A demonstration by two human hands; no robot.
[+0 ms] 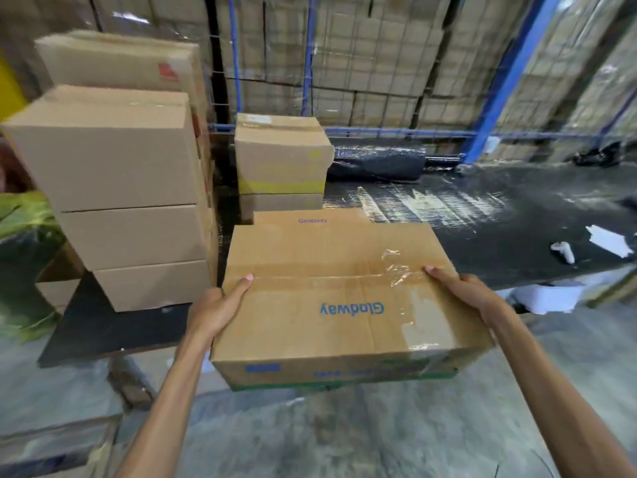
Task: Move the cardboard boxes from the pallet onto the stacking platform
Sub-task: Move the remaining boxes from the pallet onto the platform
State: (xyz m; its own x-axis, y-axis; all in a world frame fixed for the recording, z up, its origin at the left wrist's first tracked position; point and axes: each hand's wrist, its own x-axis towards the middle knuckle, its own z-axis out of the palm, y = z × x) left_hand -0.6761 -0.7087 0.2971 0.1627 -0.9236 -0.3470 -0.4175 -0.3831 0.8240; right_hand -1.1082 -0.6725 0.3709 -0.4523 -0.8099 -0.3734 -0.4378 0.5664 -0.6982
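I carry a flat cardboard box [331, 305] printed "Glodway" in blue, held in the air in front of me. My left hand [215, 305] grips its left edge, thumb on top. My right hand [465, 291] grips its right edge, thumb on the taped top. Just beyond it lies another Glodway box [310, 217] on the black platform [482, 215]. A stack of three plain boxes [127, 201] stands on the platform's left part, with taller boxes [117, 60] behind it. A smaller box with a yellow band [281, 153] sits on a further box in the middle.
Shrink-wrapped box walls [379, 56] behind blue racking [510, 74] close the back. A white tape tool [563, 251] and paper scrap [608, 239] lie on the platform's right side. The grey floor [344, 436] is below, with wrapped goods [51, 443] at lower left.
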